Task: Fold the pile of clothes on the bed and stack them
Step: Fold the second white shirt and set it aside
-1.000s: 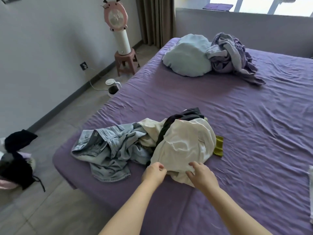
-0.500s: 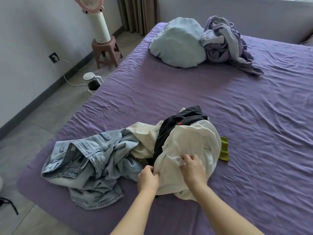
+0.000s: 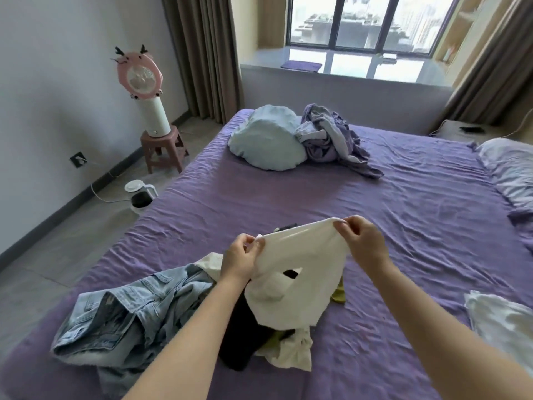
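A white garment (image 3: 297, 272) hangs in the air above the pile on the purple bed (image 3: 288, 197). My left hand (image 3: 240, 259) pinches its top left edge and my right hand (image 3: 362, 241) pinches its top right edge, stretching the edge between them. Below lie a light blue denim jacket (image 3: 121, 321), a black garment (image 3: 245, 339), a cream garment (image 3: 291, 353) and a yellow-green piece (image 3: 339, 295), all crumpled together near the bed's front edge.
A pale blue pillow (image 3: 266, 142) and a bunched lilac cover (image 3: 331, 137) lie at the far end. White cloth (image 3: 501, 321) sits at the right edge, another pillow (image 3: 510, 166) beyond. On the floor left stand a kettle (image 3: 140, 196) and a fan on a stool (image 3: 164, 148).
Both hands lifted the white garment off the pile and spread its top edge apart. The camera tilted up, bringing the window into view.
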